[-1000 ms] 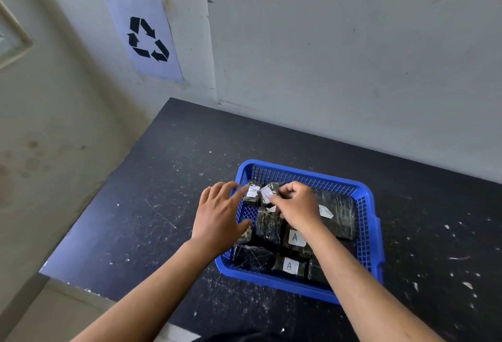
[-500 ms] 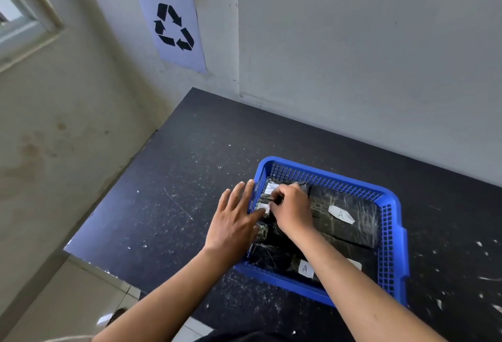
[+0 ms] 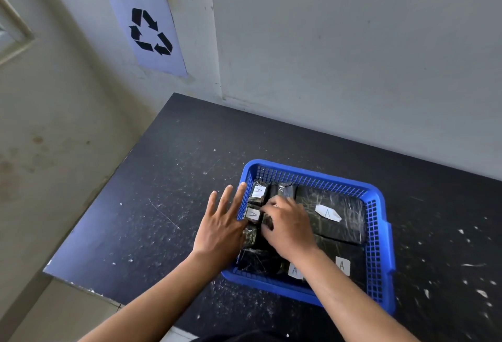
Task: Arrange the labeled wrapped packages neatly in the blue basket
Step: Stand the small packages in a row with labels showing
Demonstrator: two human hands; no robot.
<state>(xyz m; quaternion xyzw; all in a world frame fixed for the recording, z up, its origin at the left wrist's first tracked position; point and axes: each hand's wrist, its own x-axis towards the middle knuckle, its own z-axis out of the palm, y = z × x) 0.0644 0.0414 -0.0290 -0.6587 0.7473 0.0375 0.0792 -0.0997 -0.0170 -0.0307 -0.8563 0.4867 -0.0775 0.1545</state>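
A black table stands against a grey wall, which carries a recycling sign. The blue basket sits on the table and holds black wrapped packages with white "A" labels. The largest package lies at the basket's far right; smaller packages line its left side. The left hand rests flat against the basket's left wall from outside, fingers spread and holding nothing. The right hand is inside the basket, fingers curled down on the small packages; whether it grips one cannot be told.
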